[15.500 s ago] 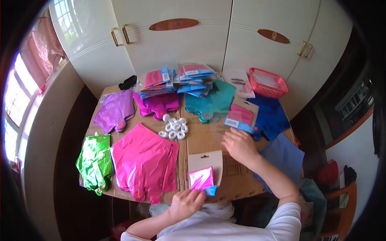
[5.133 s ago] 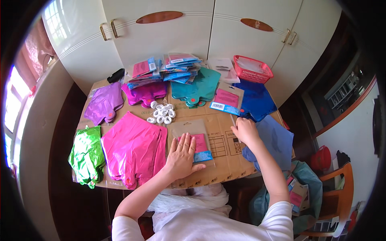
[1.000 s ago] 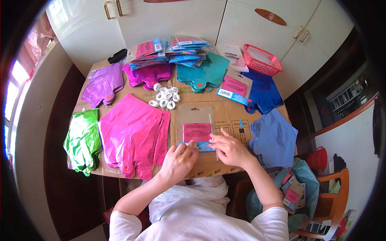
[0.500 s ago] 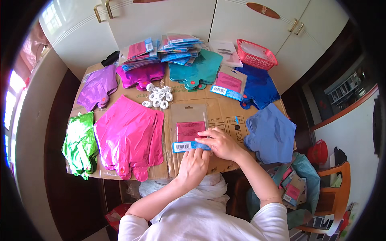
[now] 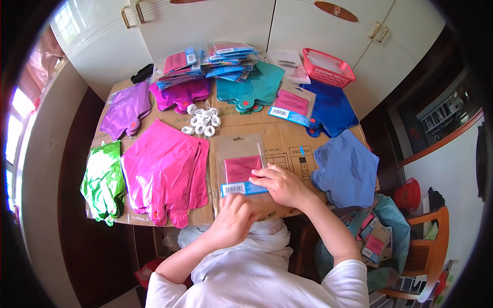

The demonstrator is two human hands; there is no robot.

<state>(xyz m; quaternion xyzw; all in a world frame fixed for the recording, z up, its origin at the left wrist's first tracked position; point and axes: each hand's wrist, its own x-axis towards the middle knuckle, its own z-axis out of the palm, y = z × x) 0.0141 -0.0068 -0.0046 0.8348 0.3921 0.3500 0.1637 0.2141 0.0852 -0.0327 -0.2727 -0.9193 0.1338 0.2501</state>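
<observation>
1. Head view, the packet: a clear flat packet (image 5: 241, 167) with a pink folded balloon inside lies flat on the cardboard sheet (image 5: 287, 149) that covers the table, just past the person's chest, near the middle of the picture. Its long axis runs from six to twelve o'clock; the end with the blue barcode strip points to six, toward the person, and the plain hanging end to twelve.

2. Head view, the right hand (image 5: 280, 184): it lies at three o'clock of the packet, fingers curled and pressed on the packet's lower right edge. Whether they pinch the flap or only press on it I cannot tell. It likely steadies that edge.

3. Head view, the left hand (image 5: 233, 218): at six o'clock of the packet, fingers bent, tips at the barcode strip. It seems to press down the near end; a firm pinch is not clear.

4. Head view, the surroundings: big pink balloons (image 5: 164, 172) lie at nine o'clock of the packet, green balloons (image 5: 102, 179) farther out, white ribbon rolls (image 5: 203, 120) at eleven, a stack of filled packets (image 5: 215, 59) at twelve, light blue balloons (image 5: 346, 167) at three. Colours are sorted in piles, within reach.
</observation>
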